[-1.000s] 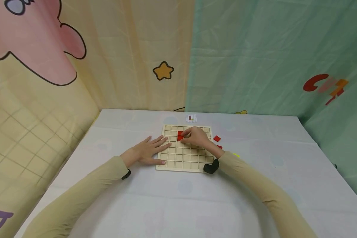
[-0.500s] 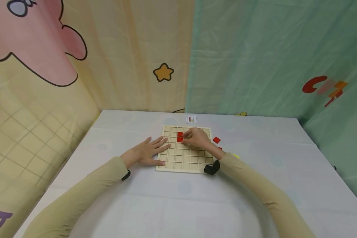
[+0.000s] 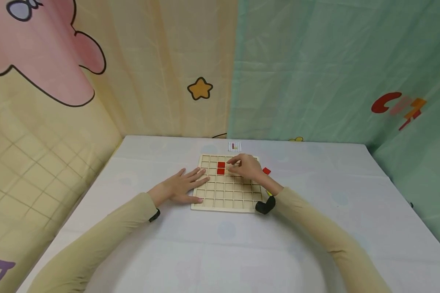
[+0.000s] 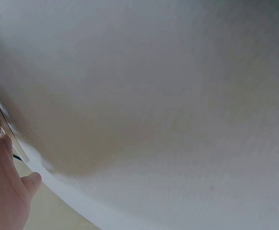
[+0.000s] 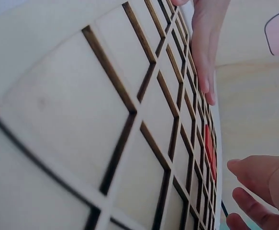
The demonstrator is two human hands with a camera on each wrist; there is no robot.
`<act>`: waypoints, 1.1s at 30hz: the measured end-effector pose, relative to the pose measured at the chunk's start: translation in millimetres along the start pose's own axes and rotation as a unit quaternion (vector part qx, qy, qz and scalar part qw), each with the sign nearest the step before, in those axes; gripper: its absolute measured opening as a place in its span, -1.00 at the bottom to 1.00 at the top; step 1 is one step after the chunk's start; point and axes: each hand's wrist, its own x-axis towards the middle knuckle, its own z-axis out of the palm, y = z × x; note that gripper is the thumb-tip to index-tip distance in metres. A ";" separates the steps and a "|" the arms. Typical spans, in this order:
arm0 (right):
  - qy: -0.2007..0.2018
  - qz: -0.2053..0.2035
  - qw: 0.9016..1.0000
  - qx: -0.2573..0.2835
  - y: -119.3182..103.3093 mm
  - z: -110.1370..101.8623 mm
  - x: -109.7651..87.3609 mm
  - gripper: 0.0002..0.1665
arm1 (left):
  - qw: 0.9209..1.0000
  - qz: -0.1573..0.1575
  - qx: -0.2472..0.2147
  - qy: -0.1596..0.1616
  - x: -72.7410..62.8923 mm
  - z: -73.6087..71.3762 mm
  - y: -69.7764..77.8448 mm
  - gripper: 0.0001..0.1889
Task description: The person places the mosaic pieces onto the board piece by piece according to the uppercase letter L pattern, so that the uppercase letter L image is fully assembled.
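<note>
A pale wooden grid board [image 3: 229, 192] lies on the table in the head view. Two red square tiles [image 3: 221, 168] fill neighbouring cells in its upper part, one behind the other. My left hand [image 3: 179, 187] rests flat with spread fingers on the board's left edge; the left wrist view catches only part of that hand [image 4: 5, 191]. Just right of the tiles, my right hand [image 3: 250, 167] hovers over the board, thumb and index finger apart and nothing visible between them. The right wrist view shows the same red tiles [image 5: 209, 148] a short way from its fingertips.
A loose red tile [image 3: 266, 171] lies right of the board, and a yellow piece [image 3: 269, 193] is partly hidden by the right forearm. Behind the board is a small printed grid card [image 3: 234, 147]. Patterned curtains [image 3: 300, 73] stand at the table's far edge.
My right hand has let go of the nearer red tile and drawn back slightly to the right, its fingers parting. Both red tiles stay in their cells. The left hand has not moved.
</note>
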 end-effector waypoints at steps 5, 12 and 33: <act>0.045 0.000 0.999 0.008 10.5 -16.4 -5.1 -0.72 | 1.000 0.003 0.005 0.007 1.3 -1.2 -2.5 -0.15; 0.097 0.006 0.995 0.017 31.8 -36.1 -17.3 -0.71 | 1.000 -0.001 -0.001 -0.003 0.7 -1.3 -3.2 -0.14; 0.031 0.110 0.993 0.016 89.3 -58.2 -54.3 -0.52 | 1.000 0.003 -0.002 -0.004 -0.8 -1.3 -0.2 -0.15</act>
